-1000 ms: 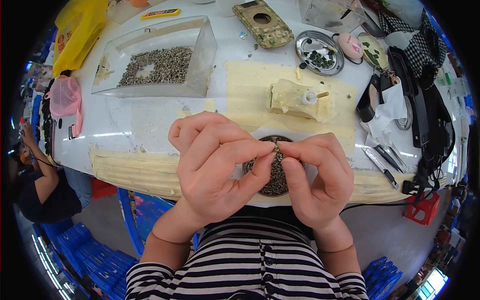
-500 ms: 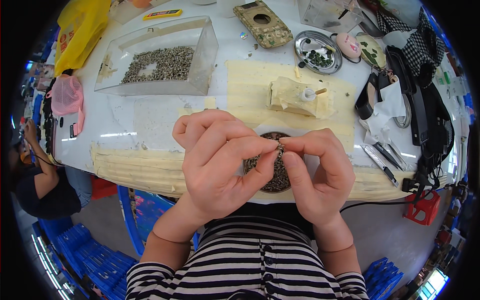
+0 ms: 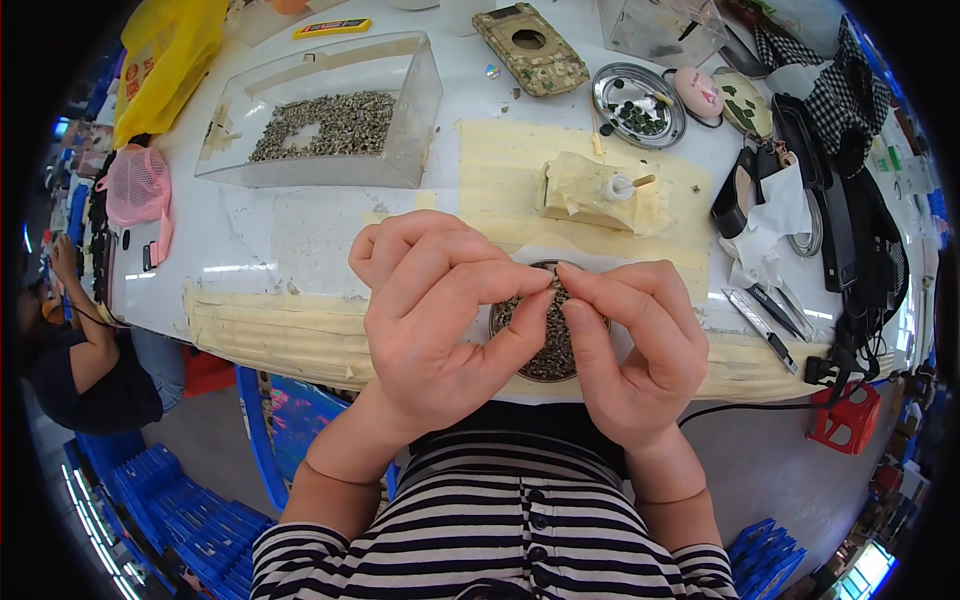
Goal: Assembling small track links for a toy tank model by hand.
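Note:
My left hand (image 3: 435, 325) and my right hand (image 3: 645, 345) meet fingertip to fingertip, thumb and forefinger of each pinched together. What they pinch is too small to make out. Directly beneath is a round dish (image 3: 551, 379) full of tiny grey-brown metallic pieces (image 3: 556, 352), partly covered by my fingers. Beyond my hands, a small white pot (image 3: 617, 188) with a wooden stick (image 3: 642, 181) in it is set in a block (image 3: 572, 195) wrapped in cream tape. A clear plastic box (image 3: 414, 135) farther left holds more tiny pieces (image 3: 350, 122).
At right lie a utility knife (image 3: 758, 328), tweezers (image 3: 796, 308), white tissue (image 3: 775, 220) and black straps. A metal dish (image 3: 598, 95) with dark green bits stands behind, near a camouflage-patterned case (image 3: 530, 48). At far left are a yellow bag (image 3: 165, 75), pink mesh (image 3: 138, 185) and another person (image 3: 95, 370).
My hands stay pinched together over the dish, with only slight finger shifts. The left fingers have tilted a little. The whole view has moved slightly.

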The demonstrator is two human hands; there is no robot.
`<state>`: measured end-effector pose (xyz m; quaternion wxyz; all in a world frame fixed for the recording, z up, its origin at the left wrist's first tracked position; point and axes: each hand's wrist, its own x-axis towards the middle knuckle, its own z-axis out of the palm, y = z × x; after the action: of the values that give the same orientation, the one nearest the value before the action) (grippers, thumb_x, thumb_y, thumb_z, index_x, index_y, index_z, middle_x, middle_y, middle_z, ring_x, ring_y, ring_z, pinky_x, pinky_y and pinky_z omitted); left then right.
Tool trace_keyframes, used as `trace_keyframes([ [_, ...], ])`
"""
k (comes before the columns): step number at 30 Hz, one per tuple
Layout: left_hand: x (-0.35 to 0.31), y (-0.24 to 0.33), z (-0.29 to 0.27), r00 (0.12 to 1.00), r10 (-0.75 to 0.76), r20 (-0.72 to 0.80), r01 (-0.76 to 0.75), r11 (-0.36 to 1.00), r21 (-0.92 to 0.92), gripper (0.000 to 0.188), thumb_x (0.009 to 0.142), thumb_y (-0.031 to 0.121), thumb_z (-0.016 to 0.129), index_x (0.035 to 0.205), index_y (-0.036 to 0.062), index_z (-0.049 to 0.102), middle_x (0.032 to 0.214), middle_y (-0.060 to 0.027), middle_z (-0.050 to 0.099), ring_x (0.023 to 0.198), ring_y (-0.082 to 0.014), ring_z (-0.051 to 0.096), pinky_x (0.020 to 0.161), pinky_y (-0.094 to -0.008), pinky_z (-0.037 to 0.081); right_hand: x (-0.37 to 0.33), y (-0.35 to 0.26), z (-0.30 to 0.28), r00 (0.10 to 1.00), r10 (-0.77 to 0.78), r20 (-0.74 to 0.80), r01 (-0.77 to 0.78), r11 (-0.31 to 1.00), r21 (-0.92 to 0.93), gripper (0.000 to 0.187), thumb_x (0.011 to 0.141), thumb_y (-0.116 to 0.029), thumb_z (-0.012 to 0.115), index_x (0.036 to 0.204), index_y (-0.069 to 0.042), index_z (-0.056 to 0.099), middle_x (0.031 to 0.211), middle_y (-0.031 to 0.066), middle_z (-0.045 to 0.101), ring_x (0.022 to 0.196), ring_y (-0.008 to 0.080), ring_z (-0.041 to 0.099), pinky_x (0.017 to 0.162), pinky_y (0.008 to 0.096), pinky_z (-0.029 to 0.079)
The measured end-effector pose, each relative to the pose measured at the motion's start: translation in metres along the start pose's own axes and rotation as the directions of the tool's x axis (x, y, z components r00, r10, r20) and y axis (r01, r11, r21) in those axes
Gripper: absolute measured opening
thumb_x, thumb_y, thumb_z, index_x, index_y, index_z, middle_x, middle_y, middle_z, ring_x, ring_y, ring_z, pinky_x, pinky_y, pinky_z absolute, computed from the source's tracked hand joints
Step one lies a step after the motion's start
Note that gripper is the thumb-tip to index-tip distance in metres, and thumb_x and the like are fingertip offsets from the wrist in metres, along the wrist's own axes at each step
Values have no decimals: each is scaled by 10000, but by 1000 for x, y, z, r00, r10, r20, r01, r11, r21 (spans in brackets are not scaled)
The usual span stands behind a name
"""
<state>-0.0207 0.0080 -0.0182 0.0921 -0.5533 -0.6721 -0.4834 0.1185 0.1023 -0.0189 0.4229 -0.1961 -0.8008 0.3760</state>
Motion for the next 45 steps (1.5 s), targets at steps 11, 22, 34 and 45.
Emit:
trace_keyframes([
  [11,0,2,-4,997,25,72,-21,999,-47,228,657,-18,777,854,70,703,853,-39,615,912,-257,533,791,-342,438,0,-1,1,997,68,33,-70,997,43,252,739,29,766,988,-14,752,797,81,632,689,195,581,611,281,463],
  [22,4,2,0,997,77,30,-76,997,-24,227,651,31,795,849,98,706,826,-26,619,869,-244,551,813,-356,391,2,2,-2,983,169,71,-181,957,227,110,831,51,701,939,33,706,852,86,651,730,151,591,650,259,474],
  [34,3,5,1,996,82,38,-84,995,53,240,633,46,799,845,112,707,824,1,614,865,-225,564,819,-353,355,-1,1,3,998,-24,-64,22,999,-34,238,753,54,762,982,-3,734,851,86,655,721,192,599,622,273,474],
  [45,4,3,0,997,68,33,-67,997,-30,252,630,7,786,851,98,705,831,-21,617,859,-242,556,791,-352,396,4,1,0,998,54,20,-56,996,70,207,778,39,752,982,8,738,837,99,679,719,201,618,628,282,489],
])
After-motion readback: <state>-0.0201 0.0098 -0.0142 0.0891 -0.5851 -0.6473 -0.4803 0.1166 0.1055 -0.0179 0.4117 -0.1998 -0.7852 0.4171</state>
